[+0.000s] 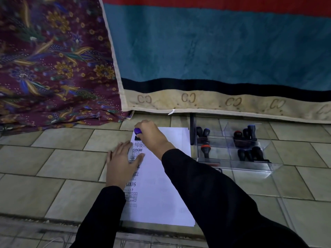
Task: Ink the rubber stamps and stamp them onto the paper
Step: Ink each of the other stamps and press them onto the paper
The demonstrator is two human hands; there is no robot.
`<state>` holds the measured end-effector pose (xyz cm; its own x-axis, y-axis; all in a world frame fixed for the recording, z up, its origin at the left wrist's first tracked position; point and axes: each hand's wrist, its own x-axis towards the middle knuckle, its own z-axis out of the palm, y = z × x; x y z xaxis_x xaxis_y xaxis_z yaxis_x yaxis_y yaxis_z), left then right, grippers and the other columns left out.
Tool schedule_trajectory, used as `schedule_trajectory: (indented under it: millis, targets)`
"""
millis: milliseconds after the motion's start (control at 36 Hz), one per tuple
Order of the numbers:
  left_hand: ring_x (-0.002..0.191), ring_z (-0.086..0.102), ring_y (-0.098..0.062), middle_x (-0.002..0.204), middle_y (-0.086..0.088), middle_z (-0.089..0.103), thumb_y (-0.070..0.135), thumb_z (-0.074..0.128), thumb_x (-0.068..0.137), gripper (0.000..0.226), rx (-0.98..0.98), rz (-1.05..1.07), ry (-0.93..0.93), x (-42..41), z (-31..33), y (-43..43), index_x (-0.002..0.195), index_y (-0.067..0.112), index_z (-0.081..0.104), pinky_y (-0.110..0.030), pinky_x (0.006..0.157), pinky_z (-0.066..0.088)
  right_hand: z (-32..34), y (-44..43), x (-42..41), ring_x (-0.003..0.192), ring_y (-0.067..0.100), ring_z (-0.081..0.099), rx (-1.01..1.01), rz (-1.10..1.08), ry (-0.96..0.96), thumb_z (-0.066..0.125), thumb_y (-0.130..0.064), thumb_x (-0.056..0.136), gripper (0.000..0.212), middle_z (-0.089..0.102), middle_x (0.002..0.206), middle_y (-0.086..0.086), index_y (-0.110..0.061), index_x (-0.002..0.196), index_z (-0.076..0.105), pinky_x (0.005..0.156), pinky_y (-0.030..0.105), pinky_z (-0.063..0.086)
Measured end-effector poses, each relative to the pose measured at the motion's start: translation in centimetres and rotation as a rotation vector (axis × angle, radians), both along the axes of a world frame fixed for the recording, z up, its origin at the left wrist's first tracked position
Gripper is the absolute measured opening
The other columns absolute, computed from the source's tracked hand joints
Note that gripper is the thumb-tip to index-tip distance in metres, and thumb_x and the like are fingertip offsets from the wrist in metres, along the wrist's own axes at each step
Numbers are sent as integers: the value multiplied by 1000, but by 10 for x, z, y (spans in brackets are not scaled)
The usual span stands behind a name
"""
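The right hand (149, 134) was curled tight around a purple stamp (137, 131), holding it down on the far corner of the paper (161, 194). Its arm reached long across the sheet. The left hand (121, 163) lay flat just beside it, fingers straight, pressing on the paper. More stamps (250, 133) sat in a clear tray (268, 169) to the right of both hands.

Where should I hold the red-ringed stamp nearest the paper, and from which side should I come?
Grip the red-ringed stamp by its black handle, just under the ring, from above. It seems to stand handle up, and the clear walls of the tray close the sides while the top is open.
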<state>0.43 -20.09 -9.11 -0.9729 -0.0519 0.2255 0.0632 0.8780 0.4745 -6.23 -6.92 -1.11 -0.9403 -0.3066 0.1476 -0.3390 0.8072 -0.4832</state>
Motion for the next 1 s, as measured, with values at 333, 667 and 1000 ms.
schedule_trajectory:
  millis: [333,667,1000]
  targets:
    - [143,28,-12,149,7,44,58,56,88,61,0,8,-12,0,0,0,138,22,49,-42,118,7,-1,-5,-4,52,15,39,44,-27,-3,54,13,79,12,43,80,10,3,75,58,54,29,35]
    - [140,34,-13,146,6,47,52,63,86,59,28,14,18,0,2,-1,135,21,53,-41,118,11,35,73,29,72,13,64,-664,-366,142,71,-4,78,41,62,87,-5,-14,115,56,73,19,51]
    - [140,34,-13,146,4,48,50,65,86,58,49,12,32,0,2,0,135,20,53,-42,118,11,22,211,99,62,3,56,-185,-521,37,72,-8,77,23,62,83,0,-10,99,63,65,18,49]
